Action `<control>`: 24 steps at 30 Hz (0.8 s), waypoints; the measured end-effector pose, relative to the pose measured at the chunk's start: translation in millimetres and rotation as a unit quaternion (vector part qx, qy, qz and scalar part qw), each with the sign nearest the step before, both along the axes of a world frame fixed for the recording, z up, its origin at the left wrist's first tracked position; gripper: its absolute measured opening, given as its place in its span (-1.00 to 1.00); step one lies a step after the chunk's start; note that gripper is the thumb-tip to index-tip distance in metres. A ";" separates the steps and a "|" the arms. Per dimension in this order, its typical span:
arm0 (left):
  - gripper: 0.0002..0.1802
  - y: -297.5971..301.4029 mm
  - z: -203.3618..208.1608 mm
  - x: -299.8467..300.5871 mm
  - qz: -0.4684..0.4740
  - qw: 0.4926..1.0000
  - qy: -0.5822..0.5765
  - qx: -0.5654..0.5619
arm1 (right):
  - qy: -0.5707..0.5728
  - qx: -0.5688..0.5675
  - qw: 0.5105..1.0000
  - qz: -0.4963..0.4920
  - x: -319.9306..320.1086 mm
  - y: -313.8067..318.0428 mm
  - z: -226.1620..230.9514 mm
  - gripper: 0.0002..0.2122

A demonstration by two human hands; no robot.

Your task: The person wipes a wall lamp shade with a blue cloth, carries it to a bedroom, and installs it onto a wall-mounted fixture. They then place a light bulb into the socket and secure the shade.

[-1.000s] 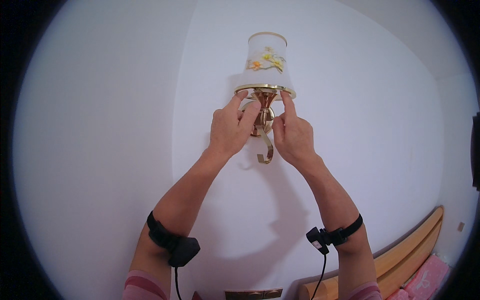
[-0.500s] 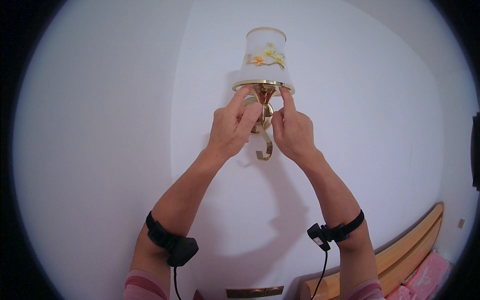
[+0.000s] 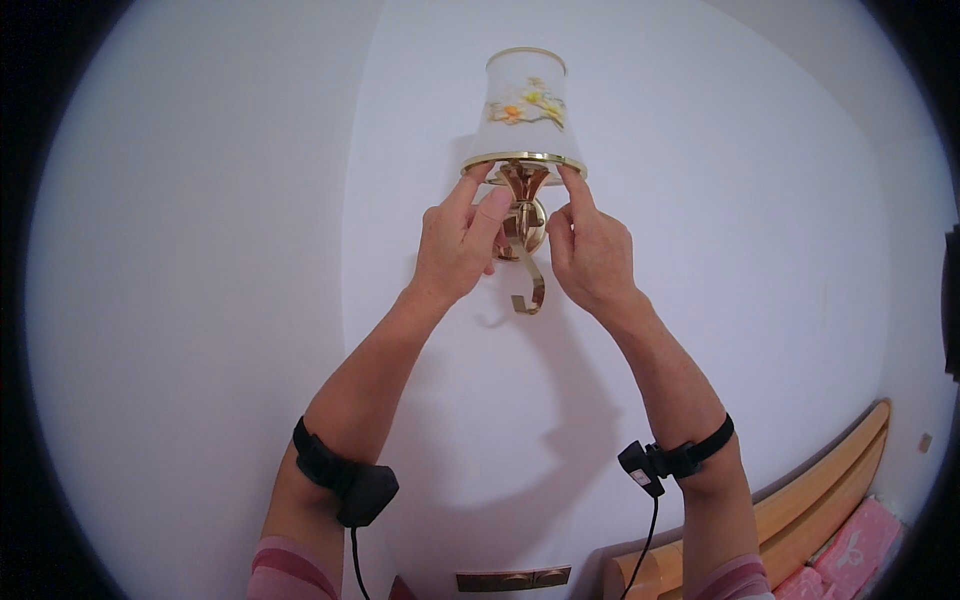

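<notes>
Pale, plain wall (image 3: 200,300) fills most of the view, with a corner line running down left of centre and the fisheye rim dark around it. At lower left, a pink sleeve (image 3: 292,572) with a darker band ends below the elbow of the left forearm (image 3: 370,385), which wears a black strap with a boxy device (image 3: 366,495) and a cable (image 3: 358,565) hanging from it. Above, the left hand (image 3: 450,245) is partly spread, its index finger up under the lampshade's lower rim and its thumb raised beside the copper-coloured cup; I cannot tell whether the fingers press on anything.

At upper centre is the wall lamp, its white lampshade (image 3: 524,115) upright, gold-rimmed and decorated with yellow and orange flowers. Beneath it sit the copper-coloured cup (image 3: 524,183) and a curved gold arm (image 3: 536,285). Well below, a brown panel (image 3: 513,580) is set near the lower edge.

Just right of the lamp, the right hand (image 3: 593,255) has its index finger up at the rim and the others curled; its grip cannot be made out. Its forearm (image 3: 660,360) carries a similar strap (image 3: 690,458). Farther right lie a wooden headboard (image 3: 800,505) and pink bedding (image 3: 862,545).
</notes>
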State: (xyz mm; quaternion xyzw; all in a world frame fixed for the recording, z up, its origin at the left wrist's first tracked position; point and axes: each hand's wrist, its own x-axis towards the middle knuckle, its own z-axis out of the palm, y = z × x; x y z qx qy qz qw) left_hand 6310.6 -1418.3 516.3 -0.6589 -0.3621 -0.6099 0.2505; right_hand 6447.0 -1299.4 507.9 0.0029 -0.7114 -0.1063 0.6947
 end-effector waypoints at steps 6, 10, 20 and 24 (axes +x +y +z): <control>-0.31 6.8 5.5 -9.3 -0.104 0.992 -0.038 -0.055 | 0.022 0.059 0.998 0.017 5.8 1.7 0.9 -0.57; -0.45 4.5 -7.0 -15.0 0.001 1.000 -0.004 0.031 | 0.050 0.033 0.996 0.067 7.2 7.3 1.0 -0.67; -0.43 -6.2 -10.8 2.4 0.052 0.996 0.021 0.066 | 0.083 -0.034 0.994 0.059 5.2 14.0 10.9 -0.77; -0.39 -10.5 -12.7 1.4 0.073 0.995 0.028 0.061 | 0.092 -0.004 0.993 0.072 6.6 14.6 12.2 -0.80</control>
